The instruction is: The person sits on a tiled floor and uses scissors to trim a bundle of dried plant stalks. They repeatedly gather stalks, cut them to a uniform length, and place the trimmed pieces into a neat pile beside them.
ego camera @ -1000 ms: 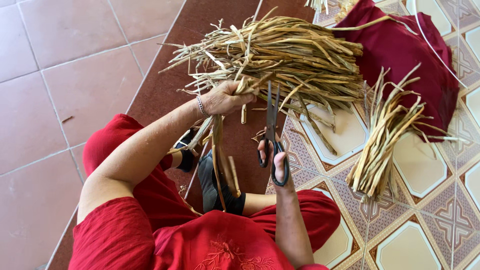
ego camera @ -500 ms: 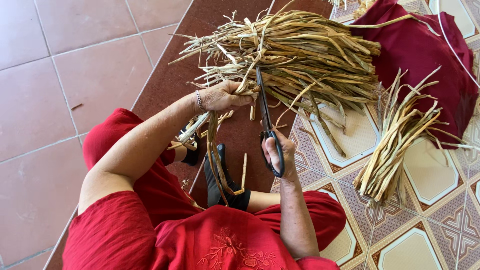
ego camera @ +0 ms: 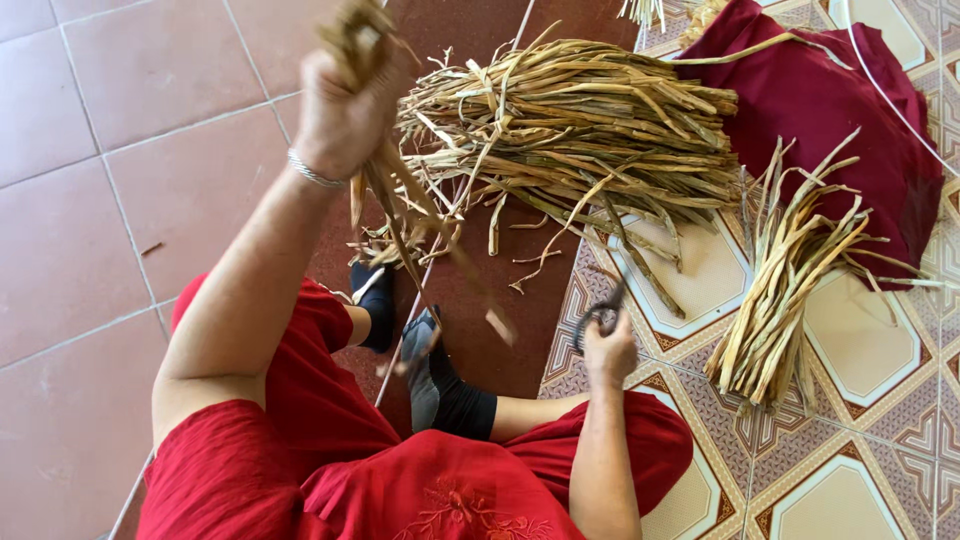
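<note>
My left hand is raised high and grips a bunch of dried straw-coloured leaf strips that hang down and blur below the fist. A silver bangle circles that wrist. My right hand rests low near my knee, closed on the handles of dark scissors whose blades point up toward the big heap of dried strips on the floor. The blades are partly lost among the strips.
A smaller bundle of strips lies to the right on patterned tiles. A dark red cloth is spread at the upper right. My red-clad legs and dark socks fill the bottom. Plain terracotta tiles stretch to the left.
My left hand lifted a handful of strips up and away from the heap. My right hand dropped with the scissors, down and to the right, toward my knee.
</note>
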Motion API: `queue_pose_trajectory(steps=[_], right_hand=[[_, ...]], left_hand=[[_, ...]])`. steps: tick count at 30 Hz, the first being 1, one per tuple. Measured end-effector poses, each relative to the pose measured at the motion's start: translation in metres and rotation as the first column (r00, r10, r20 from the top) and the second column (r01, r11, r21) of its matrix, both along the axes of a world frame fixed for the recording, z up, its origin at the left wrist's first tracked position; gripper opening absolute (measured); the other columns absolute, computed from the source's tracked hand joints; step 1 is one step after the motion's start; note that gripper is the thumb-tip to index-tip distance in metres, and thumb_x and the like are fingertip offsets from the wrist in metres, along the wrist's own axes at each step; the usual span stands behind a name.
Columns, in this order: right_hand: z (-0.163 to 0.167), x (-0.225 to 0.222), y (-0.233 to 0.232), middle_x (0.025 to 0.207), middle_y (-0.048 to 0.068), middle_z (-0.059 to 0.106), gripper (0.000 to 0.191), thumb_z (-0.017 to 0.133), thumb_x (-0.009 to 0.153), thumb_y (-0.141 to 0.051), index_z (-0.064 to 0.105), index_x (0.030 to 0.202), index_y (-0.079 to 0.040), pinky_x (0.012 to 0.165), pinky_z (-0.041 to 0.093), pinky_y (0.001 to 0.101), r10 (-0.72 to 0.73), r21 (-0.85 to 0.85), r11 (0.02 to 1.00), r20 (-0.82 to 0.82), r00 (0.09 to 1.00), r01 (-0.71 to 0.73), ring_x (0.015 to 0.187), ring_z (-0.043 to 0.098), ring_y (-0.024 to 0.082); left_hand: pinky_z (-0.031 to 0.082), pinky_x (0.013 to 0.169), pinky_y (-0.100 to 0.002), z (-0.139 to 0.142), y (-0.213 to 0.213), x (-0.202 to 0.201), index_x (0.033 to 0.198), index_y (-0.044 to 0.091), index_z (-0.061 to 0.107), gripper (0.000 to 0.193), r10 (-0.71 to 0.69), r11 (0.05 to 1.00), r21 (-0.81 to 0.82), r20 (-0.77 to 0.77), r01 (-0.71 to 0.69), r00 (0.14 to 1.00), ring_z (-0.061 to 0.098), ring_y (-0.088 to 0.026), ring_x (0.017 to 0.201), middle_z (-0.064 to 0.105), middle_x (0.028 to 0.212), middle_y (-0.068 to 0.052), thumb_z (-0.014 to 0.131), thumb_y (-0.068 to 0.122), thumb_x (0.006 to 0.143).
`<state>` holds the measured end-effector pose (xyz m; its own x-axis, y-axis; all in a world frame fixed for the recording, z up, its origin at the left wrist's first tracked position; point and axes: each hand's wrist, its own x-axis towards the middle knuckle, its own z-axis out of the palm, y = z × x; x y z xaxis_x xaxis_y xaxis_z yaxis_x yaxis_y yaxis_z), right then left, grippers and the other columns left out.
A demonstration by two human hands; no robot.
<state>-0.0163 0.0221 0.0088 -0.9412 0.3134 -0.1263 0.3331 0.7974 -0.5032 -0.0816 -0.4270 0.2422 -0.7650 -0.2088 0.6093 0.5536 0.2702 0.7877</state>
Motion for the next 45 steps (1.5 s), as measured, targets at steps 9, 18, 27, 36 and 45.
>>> queue_pose_trajectory(steps=[9, 18, 27, 36, 45], right_hand=[[-0.015, -0.016, 0.042, 0.125, 0.02, 0.07, 0.061, 0.076, 0.089, -0.049, 0.065, 0.133, -0.008, 0.1, 0.052, 0.049, -0.113, 0.212, 0.977, 0.352, 0.929, 0.039, 0.117, 0.066, 0.04], [0.111, 0.003, 0.008, 0.149, 0.02, 0.053, 0.093, 0.076, 0.084, -0.051, 0.037, 0.155, -0.005, 0.108, 0.048, 0.0494, 0.406, -0.52, 0.71, -0.248, 0.879, -0.475, 0.135, 0.054, 0.031], [0.127, -0.004, -0.052, 0.145, 0.015, 0.057, 0.054, 0.062, 0.104, -0.019, 0.044, 0.15, 0.003, 0.117, 0.042, 0.038, -0.054, -0.893, 0.101, -0.444, 0.894, -0.438, 0.135, 0.054, 0.023], [0.111, -0.057, 0.023, 0.081, -0.001, 0.051, 0.03, 0.053, 0.11, -0.038, 0.054, 0.111, -0.008, 0.062, 0.046, 0.0293, -0.408, -0.885, -0.204, -0.311, 0.858, -0.418, 0.067, 0.049, 0.011], [0.06, -0.092, 0.128, 0.07, -0.004, 0.045, 0.037, 0.052, 0.104, -0.046, 0.056, 0.101, -0.01, 0.049, 0.037, 0.0275, -0.627, -0.945, 0.004, -0.258, 0.735, -0.327, 0.055, 0.041, 0.008]], left_hand=[[0.052, 0.061, -0.021, 0.052, 0.072, 0.014, 0.073, 0.002, 0.05, 0.034, -0.141, 0.969, -0.221, -0.149, 0.106, 0.979, 0.061, -0.011, 0.083, 0.07, 0.102, -0.01, 0.075, 0.001, 0.096], [0.062, 0.076, -0.036, -0.001, 0.207, 0.008, 0.123, 0.006, 0.067, 0.034, -0.271, 0.898, -0.281, 0.254, 0.339, 0.928, 0.077, -0.019, 0.079, 0.078, 0.097, -0.013, 0.071, 0.023, 0.094], [0.052, 0.102, -0.04, -0.047, 0.308, -0.026, 0.136, 0.001, 0.049, 0.077, -0.604, 0.781, 0.099, 0.373, 0.617, 0.704, 0.062, -0.03, 0.118, 0.064, 0.123, -0.019, 0.083, 0.05, 0.087], [0.065, 0.075, -0.046, -0.152, 0.303, 0.005, 0.123, -0.002, 0.056, 0.062, -0.684, 0.458, 0.304, 0.72, 0.835, 0.113, 0.078, -0.028, 0.082, 0.078, 0.09, -0.018, 0.082, 0.037, 0.082], [0.057, 0.056, -0.046, -0.173, 0.256, 0.047, 0.106, 0.008, 0.055, 0.027, -0.04, 0.348, -0.677, 0.68, 0.648, 0.732, 0.068, -0.025, 0.061, 0.067, 0.074, -0.01, 0.06, 0.035, 0.105]])
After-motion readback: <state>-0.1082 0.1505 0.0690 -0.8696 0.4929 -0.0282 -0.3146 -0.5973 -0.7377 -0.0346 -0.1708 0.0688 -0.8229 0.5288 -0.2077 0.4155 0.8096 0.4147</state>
